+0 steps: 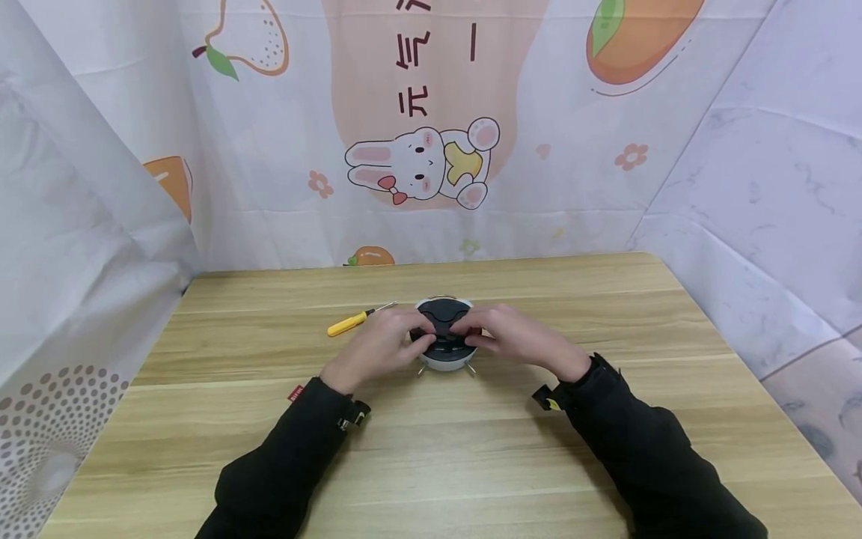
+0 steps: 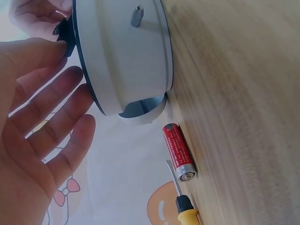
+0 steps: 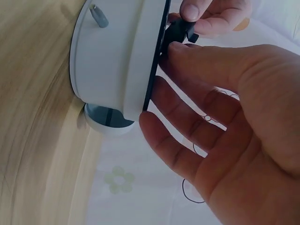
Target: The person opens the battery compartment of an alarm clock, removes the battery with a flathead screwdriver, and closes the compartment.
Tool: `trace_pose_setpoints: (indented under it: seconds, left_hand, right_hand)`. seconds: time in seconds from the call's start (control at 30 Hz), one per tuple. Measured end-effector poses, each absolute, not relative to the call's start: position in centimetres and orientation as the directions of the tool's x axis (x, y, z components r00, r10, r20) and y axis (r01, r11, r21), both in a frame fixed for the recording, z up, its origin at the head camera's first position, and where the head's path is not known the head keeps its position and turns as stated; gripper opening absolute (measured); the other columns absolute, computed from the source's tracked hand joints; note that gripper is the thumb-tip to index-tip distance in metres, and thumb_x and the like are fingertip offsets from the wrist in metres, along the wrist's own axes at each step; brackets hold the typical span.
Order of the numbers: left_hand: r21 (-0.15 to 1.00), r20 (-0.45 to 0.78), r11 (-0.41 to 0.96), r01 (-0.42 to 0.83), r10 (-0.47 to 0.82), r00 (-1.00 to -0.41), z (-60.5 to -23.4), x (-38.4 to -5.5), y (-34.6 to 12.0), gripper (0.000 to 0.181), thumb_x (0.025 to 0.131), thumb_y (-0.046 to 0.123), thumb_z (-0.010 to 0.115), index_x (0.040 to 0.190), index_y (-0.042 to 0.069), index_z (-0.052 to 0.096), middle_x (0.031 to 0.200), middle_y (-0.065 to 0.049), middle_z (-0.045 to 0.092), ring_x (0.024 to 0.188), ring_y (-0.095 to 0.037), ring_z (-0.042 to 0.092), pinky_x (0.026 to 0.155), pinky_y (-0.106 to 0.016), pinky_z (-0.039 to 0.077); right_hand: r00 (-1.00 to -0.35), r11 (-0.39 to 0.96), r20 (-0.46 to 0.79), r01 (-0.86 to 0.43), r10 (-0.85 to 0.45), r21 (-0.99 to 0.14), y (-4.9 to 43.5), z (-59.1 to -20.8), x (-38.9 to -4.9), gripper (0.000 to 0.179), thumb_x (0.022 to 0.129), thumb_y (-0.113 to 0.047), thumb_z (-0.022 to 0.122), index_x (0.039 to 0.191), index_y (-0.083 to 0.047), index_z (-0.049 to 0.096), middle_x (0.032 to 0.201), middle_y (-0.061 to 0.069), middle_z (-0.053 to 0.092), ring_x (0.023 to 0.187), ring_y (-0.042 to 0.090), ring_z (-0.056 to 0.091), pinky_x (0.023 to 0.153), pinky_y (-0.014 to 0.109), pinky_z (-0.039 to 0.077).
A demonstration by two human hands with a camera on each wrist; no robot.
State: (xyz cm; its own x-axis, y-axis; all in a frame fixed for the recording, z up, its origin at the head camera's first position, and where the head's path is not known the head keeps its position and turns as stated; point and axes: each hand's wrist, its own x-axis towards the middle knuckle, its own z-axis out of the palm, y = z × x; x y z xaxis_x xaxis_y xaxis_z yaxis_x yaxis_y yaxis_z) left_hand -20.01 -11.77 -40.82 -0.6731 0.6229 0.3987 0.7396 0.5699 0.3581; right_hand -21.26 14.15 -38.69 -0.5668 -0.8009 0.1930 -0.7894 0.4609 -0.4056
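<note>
A white twin-bell alarm clock (image 1: 446, 365) lies face down on the table, its black back (image 1: 441, 308) turned up and its short metal feet (image 2: 137, 16) pointing toward me. My left hand (image 1: 381, 340) and right hand (image 1: 518, 337) meet over the back from either side. Between thumb and index finger, each pinches a small black plastic piece (image 3: 177, 33), apparently the battery cover, standing up from the back. The other fingers of both hands lie along the clock's rim. A red AA battery (image 2: 179, 152) lies on the table beyond the left hand, hidden in the head view.
Left of the clock lies a screwdriver (image 1: 349, 323) with a yellow handle, its tip near the battery. A wooden table (image 1: 431, 464) spreads around, with a printed curtain (image 1: 269, 150) hanging behind it. Black sleeves with wrist straps cover both forearms.
</note>
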Motion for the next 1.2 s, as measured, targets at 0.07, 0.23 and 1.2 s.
trace_pose_setpoints:
  seconds: [0.07, 0.23, 1.2]
  left_hand:
    - [0.36, 0.405, 0.568, 0.74, 0.619, -0.673, -40.76, -19.97, -11.77, 0.004, 0.093, 0.017, 0.074, 0.096, 0.015, 0.076, 0.092, 0.005, 0.072, 0.079, -0.014, 0.062, 0.072, -0.029, 0.05]
    - [0.375, 0.419, 0.558, 0.74, 0.61, -0.673, -40.58, -19.93, -11.69, 0.004, 0.094, 0.017, 0.074, 0.096, 0.014, 0.075, 0.091, 0.005, 0.072, 0.077, -0.015, 0.063, 0.072, -0.029, 0.05]
    - [0.292, 0.416, 0.569, 0.769, 0.648, -0.638, -41.38, -20.21, -11.79, 0.003, 0.092, 0.017, 0.075, 0.091, 0.014, 0.076, 0.091, 0.004, 0.071, 0.09, -0.014, 0.063, 0.085, -0.032, 0.052]
  right_hand:
    - [-0.569, 0.467, 0.187, -0.788, -0.801, -0.401, 14.21, -38.65, -21.32, 0.026, 0.093, 0.001, 0.072, 0.116, -0.009, 0.075, 0.109, 0.002, 0.072, 0.103, 0.014, 0.067, 0.087, 0.034, 0.055]
    - [-0.558, 0.461, 0.214, -0.805, -0.802, -0.372, 14.37, -38.8, -21.44, 0.024, 0.091, 0.001, 0.073, 0.114, -0.007, 0.076, 0.108, 0.003, 0.072, 0.1, 0.016, 0.067, 0.085, 0.033, 0.056]
    - [-0.549, 0.464, 0.232, -0.82, -0.803, -0.335, 14.13, -39.22, -21.62, 0.021, 0.091, -0.001, 0.074, 0.11, -0.009, 0.078, 0.105, 0.001, 0.073, 0.098, 0.013, 0.067, 0.082, 0.031, 0.055]
